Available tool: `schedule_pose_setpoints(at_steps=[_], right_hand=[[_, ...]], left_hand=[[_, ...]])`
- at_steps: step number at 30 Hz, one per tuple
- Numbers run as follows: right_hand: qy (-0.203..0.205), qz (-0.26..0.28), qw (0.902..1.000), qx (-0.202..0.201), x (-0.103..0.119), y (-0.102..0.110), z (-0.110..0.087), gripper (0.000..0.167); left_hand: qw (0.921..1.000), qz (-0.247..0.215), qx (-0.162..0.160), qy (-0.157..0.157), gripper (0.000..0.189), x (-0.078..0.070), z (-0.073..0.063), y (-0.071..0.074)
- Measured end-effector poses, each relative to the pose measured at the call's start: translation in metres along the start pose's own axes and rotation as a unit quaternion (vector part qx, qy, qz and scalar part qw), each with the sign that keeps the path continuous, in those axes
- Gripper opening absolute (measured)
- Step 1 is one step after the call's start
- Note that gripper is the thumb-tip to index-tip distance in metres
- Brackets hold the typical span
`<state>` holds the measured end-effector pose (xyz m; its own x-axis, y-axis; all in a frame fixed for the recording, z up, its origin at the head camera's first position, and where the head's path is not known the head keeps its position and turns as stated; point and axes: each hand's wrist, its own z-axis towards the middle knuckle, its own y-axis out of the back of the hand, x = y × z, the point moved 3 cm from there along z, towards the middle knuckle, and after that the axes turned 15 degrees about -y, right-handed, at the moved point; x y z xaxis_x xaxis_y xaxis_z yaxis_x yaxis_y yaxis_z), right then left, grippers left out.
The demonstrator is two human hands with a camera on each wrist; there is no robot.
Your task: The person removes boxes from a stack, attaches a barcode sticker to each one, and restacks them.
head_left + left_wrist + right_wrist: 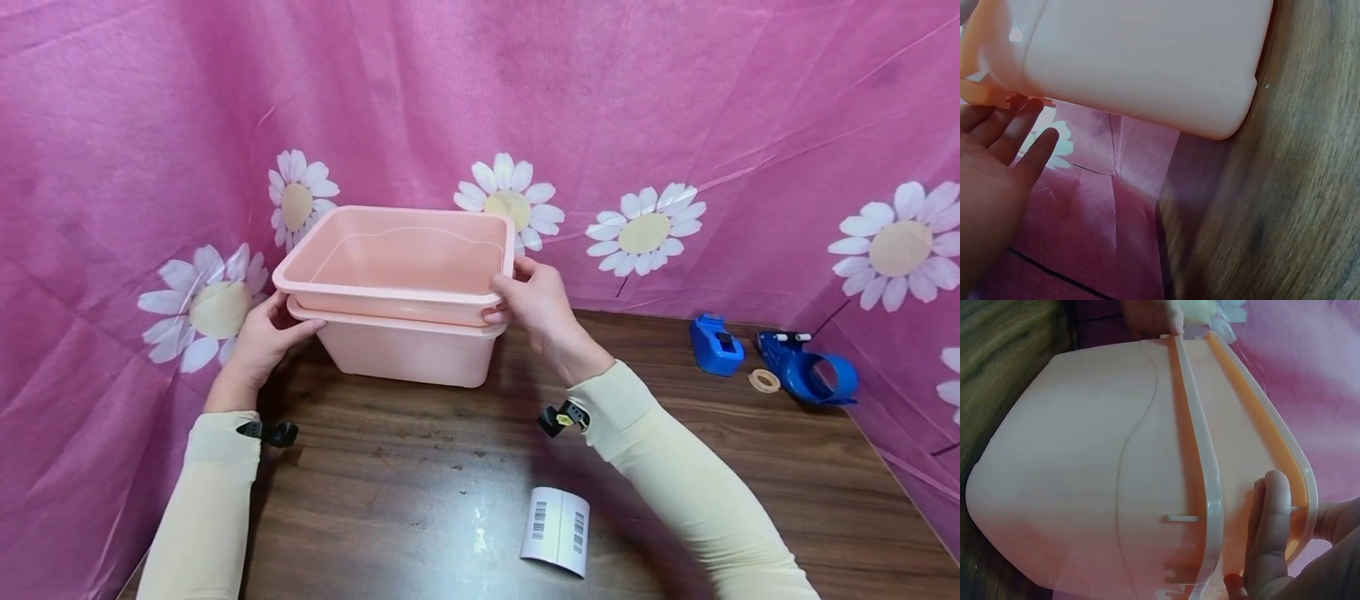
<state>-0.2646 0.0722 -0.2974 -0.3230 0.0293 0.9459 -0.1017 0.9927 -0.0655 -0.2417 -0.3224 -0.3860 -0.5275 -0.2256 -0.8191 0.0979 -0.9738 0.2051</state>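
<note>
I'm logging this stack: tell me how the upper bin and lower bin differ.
The upper bin sits nested in the lower bin, which stands on the table. The upper bin's inside shows; the lower bin's is hidden. The right hand grips the upper bin's rim; the left hand touches the lower bin's. Both are pink with rounded corners.

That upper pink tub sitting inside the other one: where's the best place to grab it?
Probably by its rim at the two short ends, coming in from left and right. The upper tub is nested in the lower tub, but its outward-flaring rim stands above the lower one's, leaving a gap beneath the lip to hook into.
</note>
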Motion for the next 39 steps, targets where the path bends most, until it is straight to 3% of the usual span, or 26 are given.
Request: schedule_pose_setpoints(at_steps=[11,18,32,39], right_hand=[[0.019,0.002,0.9997,-0.014,0.003,-0.003,-0.002,0.054],[0.032,0.000,0.9994,-0.016,0.017,-0.004,-0.006,0.067],[0.057,0.001,0.9982,-0.016,0.052,0.000,-0.017,0.048],[0.066,0.012,0.9977,-0.010,0.067,0.001,-0.023,0.045]], left_hand=[[0.9988,0.048,-0.002,0.009,0.079,0.001,-0.004,0.001],[0.9988,0.046,0.001,0.014,0.082,-0.001,-0.002,0.000],[0.9991,0.035,-0.002,0.022,0.085,0.000,0.001,0.001],[0.9971,0.073,0.002,0.019,0.085,-0.002,-0.001,0.002]])
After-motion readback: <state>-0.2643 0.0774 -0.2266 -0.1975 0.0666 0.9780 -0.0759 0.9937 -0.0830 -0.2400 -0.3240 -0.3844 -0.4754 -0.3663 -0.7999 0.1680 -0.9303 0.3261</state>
